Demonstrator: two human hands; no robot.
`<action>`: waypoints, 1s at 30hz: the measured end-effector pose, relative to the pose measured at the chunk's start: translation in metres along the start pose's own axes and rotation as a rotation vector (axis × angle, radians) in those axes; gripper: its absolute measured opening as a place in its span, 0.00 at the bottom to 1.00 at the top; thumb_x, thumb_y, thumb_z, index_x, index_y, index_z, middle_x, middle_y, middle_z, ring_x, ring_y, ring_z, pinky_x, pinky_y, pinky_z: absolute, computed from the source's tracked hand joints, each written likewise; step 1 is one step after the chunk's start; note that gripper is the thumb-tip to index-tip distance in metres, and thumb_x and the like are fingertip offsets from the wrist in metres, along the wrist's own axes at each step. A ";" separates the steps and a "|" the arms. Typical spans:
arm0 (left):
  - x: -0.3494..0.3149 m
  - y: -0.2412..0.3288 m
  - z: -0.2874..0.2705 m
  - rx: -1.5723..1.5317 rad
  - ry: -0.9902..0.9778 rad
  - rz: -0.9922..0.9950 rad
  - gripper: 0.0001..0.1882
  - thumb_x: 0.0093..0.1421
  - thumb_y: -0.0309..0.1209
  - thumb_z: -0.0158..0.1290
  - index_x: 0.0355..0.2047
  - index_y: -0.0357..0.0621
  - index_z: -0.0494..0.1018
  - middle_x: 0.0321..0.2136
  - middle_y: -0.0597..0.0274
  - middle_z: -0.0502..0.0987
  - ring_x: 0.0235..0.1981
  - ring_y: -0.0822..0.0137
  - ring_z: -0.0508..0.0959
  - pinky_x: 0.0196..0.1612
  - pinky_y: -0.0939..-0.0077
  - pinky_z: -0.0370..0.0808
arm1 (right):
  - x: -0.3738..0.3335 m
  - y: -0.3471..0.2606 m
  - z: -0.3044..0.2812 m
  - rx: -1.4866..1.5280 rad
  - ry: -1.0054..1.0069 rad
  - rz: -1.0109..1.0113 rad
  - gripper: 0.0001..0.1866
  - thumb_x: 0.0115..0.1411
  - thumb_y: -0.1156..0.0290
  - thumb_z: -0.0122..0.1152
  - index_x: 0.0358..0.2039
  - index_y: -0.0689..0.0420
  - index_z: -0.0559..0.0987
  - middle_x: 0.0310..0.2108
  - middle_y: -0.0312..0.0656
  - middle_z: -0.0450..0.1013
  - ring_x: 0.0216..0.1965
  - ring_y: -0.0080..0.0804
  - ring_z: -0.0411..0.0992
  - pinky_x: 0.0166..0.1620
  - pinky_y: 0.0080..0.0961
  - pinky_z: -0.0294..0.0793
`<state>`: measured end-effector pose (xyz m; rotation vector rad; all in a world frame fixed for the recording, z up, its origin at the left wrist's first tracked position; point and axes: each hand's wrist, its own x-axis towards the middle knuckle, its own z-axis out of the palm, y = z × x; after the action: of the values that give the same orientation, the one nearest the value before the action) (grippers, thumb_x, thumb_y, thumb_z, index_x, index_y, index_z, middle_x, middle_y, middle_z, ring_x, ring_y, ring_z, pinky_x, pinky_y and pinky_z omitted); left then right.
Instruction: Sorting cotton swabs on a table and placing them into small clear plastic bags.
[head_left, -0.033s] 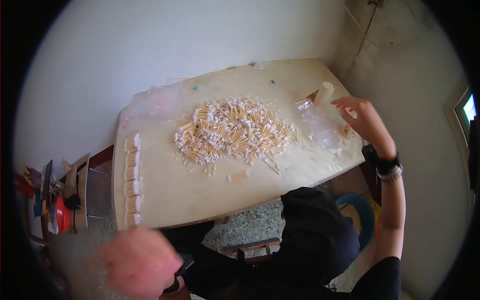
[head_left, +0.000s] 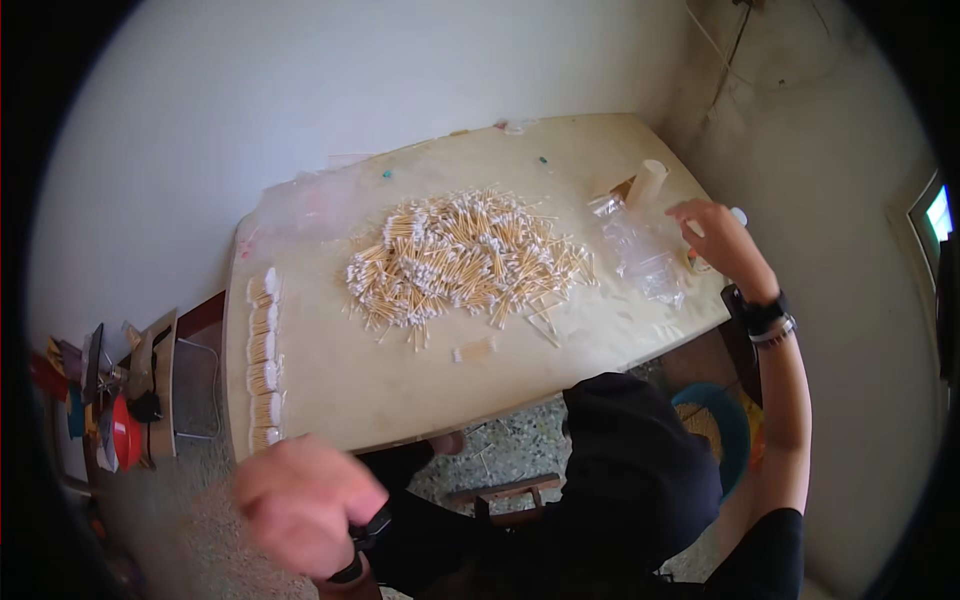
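Note:
A large loose pile of cotton swabs (head_left: pixel 465 260) with pale wooden sticks and white tips lies mid-table. Near the front, a small flat packet of swabs (head_left: pixel 474 349) rests alone. Several clear-bagged swab packs (head_left: pixel 263 348) form a row along the left edge. Blurred by motion, my left hand (head_left: pixel 305 505) is just off the table's near left corner; its fingers cannot be made out. Over the right edge hovers my right hand (head_left: pixel 722 238), fingers apart and slightly bent, apparently holding nothing. Clear plastic bags (head_left: pixel 645 260) lie beside it, with a pale upright cylinder (head_left: pixel 650 182) behind.
The pale table (head_left: pixel 350 400) meets the wall at the back. A small container (head_left: pixel 698 262) is partly hidden under my right hand. Below the right edge stands a blue tub (head_left: pixel 735 440). To the left, a red bowl (head_left: pixel 127 430) is among household items beside a chair (head_left: pixel 197 388).
My left hand has shifted up and to the right, toward the table's corner. My right hand has dropped slightly, and a white round thing now shows beside it.

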<state>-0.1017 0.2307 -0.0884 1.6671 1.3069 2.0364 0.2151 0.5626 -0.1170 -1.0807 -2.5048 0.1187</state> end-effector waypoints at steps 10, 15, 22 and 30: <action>-0.074 -0.097 0.045 -0.218 -0.035 -0.864 0.17 0.62 0.31 0.35 0.30 0.30 0.70 0.22 0.51 0.74 0.23 0.64 0.75 0.28 0.75 0.72 | -0.019 0.149 0.154 -0.372 -0.144 -0.062 0.16 0.48 0.74 0.60 0.40 0.56 0.78 0.48 0.46 0.70 0.52 0.44 0.66 0.54 0.35 0.66; -0.073 -0.119 0.045 -0.203 0.084 -0.913 0.17 0.62 0.34 0.36 0.29 0.33 0.69 0.20 0.54 0.72 0.21 0.66 0.74 0.27 0.75 0.69 | -0.009 0.147 0.151 -0.141 -0.260 0.168 0.16 0.46 0.71 0.64 0.38 0.56 0.79 0.47 0.45 0.72 0.54 0.43 0.65 0.56 0.33 0.64; -0.062 -0.127 0.060 -0.309 -0.028 -0.913 0.17 0.64 0.30 0.33 0.32 0.31 0.71 0.22 0.54 0.74 0.24 0.69 0.74 0.30 0.78 0.70 | -0.019 0.158 0.155 -0.220 -0.041 -0.027 0.09 0.50 0.70 0.61 0.31 0.59 0.77 0.38 0.43 0.73 0.45 0.44 0.68 0.49 0.36 0.67; -0.068 -0.129 0.073 -0.297 -0.165 -0.886 0.14 0.64 0.28 0.36 0.35 0.34 0.71 0.31 0.57 0.75 0.34 0.70 0.74 0.35 0.77 0.70 | 0.016 0.091 0.089 0.224 0.218 0.439 0.12 0.63 0.65 0.45 0.33 0.60 0.73 0.35 0.46 0.73 0.39 0.42 0.71 0.44 0.35 0.70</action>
<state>-0.0617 0.2993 -0.2311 0.8553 1.2765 1.4223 0.2310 0.6445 -0.2138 -1.4413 -1.9771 0.3740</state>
